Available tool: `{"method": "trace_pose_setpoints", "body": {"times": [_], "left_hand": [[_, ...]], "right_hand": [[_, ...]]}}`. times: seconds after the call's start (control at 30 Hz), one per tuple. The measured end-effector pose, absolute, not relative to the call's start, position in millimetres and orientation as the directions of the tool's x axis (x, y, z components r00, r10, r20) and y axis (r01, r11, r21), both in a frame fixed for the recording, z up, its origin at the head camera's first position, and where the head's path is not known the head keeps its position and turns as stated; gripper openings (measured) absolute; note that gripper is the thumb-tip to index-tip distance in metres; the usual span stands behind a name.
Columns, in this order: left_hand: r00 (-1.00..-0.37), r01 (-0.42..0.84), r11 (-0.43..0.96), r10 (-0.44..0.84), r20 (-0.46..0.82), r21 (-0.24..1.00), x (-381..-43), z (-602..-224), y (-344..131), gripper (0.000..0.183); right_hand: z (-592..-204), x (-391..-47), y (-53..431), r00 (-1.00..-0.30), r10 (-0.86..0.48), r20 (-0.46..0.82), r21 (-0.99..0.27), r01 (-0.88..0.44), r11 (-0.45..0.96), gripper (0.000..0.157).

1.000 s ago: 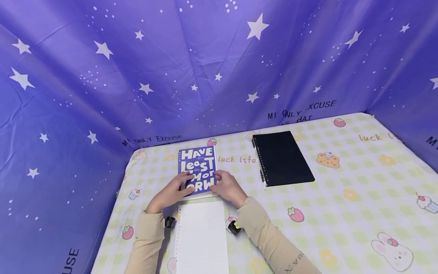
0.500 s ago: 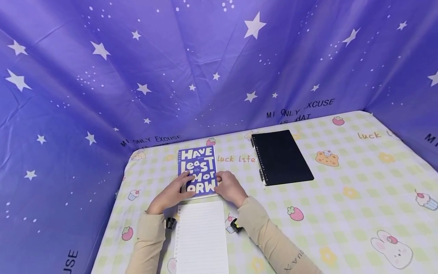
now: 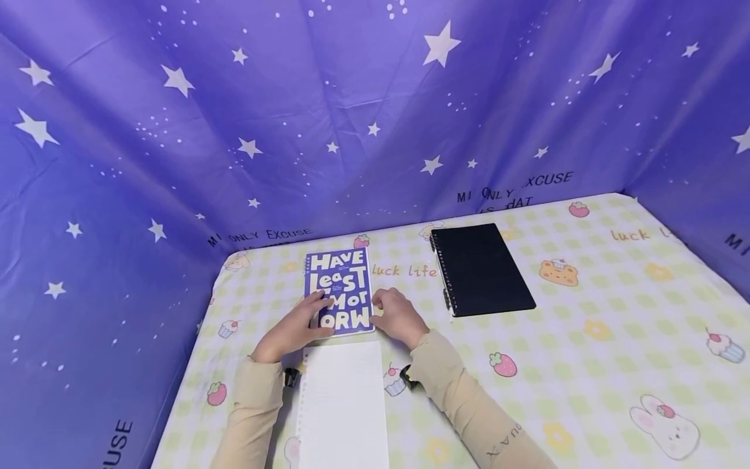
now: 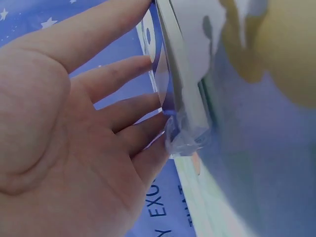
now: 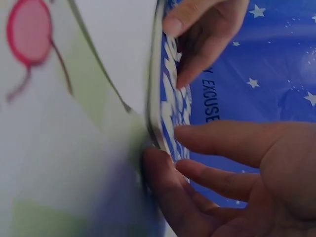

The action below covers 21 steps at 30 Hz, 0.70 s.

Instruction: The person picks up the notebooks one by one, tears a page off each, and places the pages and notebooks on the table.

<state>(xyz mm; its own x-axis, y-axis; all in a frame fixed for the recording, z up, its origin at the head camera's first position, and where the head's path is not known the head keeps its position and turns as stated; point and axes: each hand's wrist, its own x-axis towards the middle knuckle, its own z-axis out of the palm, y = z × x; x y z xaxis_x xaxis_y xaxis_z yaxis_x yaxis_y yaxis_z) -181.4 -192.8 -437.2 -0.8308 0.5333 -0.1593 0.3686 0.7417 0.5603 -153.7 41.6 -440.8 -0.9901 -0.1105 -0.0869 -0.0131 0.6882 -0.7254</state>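
The left hand [image 3: 293,329], its fingers spread apart, rests on the left side of the blue notebook [image 3: 340,280], which lies on the checked cloth [image 3: 556,339]; holed white paper [image 3: 342,404] lies between the forearms, just nearer the person; the right hand [image 3: 401,316], thumb and fingers apart, touches the notebook's right edge; farther right lies a black notebook [image 3: 483,270]

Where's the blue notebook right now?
In the head view, the blue notebook lies left of centre on the table, between the left hand and right hand, just beyond the white paper and left of the black notebook.
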Motion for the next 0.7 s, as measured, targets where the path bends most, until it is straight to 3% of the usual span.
{"method": "trace_pose_setpoints", "body": {"times": [0.2,0.43,0.7], "left_hand": [[-0.832,0.393,0.721,0.543,-0.114,0.571,-180,-424,-187,0.051],[-0.902,0.319,0.735,0.429,-0.046,0.599,-177,-398,-177,0.048],[-0.894,0.385,0.709,0.446,0.047,0.591,-177,-372,-144,0.045]], "right_hand": [[-428,-158,50,-0.987,-0.143,-0.070,-0.696,-0.054,0.716,0.026],[-410,-158,61,-0.986,-0.160,0.038,-0.697,-0.141,0.703,0.028],[-402,-155,90,-0.970,-0.193,0.150,-0.639,-0.244,0.729,0.030]]}}
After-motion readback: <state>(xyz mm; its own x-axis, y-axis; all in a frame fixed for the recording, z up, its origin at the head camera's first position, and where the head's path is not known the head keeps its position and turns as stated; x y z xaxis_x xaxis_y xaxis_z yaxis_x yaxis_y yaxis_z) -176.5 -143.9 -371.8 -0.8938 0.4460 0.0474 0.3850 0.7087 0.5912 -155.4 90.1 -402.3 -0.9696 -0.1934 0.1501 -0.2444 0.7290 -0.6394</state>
